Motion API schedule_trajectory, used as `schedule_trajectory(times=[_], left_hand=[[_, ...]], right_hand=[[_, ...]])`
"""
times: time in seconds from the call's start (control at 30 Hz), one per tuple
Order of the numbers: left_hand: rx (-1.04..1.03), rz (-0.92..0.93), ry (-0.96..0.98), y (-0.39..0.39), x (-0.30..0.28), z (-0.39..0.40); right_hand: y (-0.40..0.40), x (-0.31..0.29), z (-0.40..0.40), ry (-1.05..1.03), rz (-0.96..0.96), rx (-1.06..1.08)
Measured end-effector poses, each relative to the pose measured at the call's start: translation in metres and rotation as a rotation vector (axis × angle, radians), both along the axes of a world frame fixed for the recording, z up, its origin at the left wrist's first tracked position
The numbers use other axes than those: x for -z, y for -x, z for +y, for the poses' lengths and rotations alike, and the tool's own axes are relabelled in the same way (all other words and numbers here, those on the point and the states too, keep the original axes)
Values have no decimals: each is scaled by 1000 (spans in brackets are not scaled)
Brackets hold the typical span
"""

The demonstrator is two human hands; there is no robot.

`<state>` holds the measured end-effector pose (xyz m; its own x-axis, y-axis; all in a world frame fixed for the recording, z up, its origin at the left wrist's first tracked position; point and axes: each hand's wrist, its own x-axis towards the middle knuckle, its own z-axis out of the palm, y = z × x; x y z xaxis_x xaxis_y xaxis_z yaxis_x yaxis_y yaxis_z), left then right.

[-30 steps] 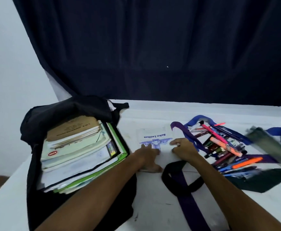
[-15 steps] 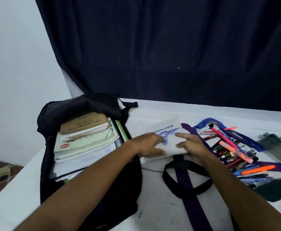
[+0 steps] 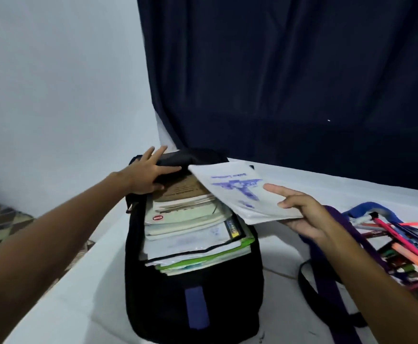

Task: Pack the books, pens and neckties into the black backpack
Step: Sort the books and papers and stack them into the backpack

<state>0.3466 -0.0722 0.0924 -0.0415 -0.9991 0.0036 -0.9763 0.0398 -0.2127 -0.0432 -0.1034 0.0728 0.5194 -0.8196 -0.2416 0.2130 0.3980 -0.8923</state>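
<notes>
— Nearest to you?

— The black backpack (image 3: 193, 301) lies open on the white table (image 3: 78, 306), blue strip on its near panel. A stack of books (image 3: 190, 232) fills the opening, brown cover on top, green ones at the bottom.

— Your right hand?

— My right hand (image 3: 304, 214) pinches a white booklet (image 3: 237, 192) with blue print, thumb on top, fingers underneath. The booklet is tilted, its far corner over the stack near the bag's top edge, its near edge hanging past the bag's right side.

— And to the right?

— A purple necktie (image 3: 327, 281) trails under my right forearm toward the near edge. Beyond it a heap of pens (image 3: 401, 247), pink, orange and others, on top of a blue necktie (image 3: 366, 209). All of these are on the table, outside the bag.

— Left hand?

— My left hand (image 3: 148, 175) is farther out, fingers spread, pressing on the backpack's black top flap (image 3: 190, 157) and touching the brown cover.

— Behind?

— A dark curtain (image 3: 289, 83), a pale wall (image 3: 54, 83) on the left, patterned floor (image 3: 1, 219) below it.
</notes>
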Motion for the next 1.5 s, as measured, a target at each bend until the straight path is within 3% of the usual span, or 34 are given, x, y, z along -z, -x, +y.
schedule_trajectory(times=[0.2,0.5,0.57,0.67,0.7,0.73,0.83,0.9,1.1,1.5], left_hand=[[121,124,-24,-16,-9,-6],[169,74,-74,-16,-44,-13],[180,90,-69,-17,-44,-14],[180,110,-76,-21,-42,-15],[183,113,-79,-22,-41,-15],[186,116,-78,-23,-41,-15],[193,110,-75,-23,-41,-15],[193,99,-76,-24,-42,-16],[207,79,-80,-24,-45,-19],[233,80,-57,-18,-48,-17]], right_hand=[[-55,5,8,-43,54,-165],[-146,1,-9,63,261,37],[-166,-2,-15,278,475,70],[-182,-9,-11,865,1209,-77],[-184,-12,-4,1042,1368,-108],[-184,-14,2,1178,1399,-152],[-177,-7,21,1314,1235,-469],[-172,11,24,1309,1277,-594],[-189,27,4,1381,1325,-531],[-214,24,-27,1268,1257,-526]])
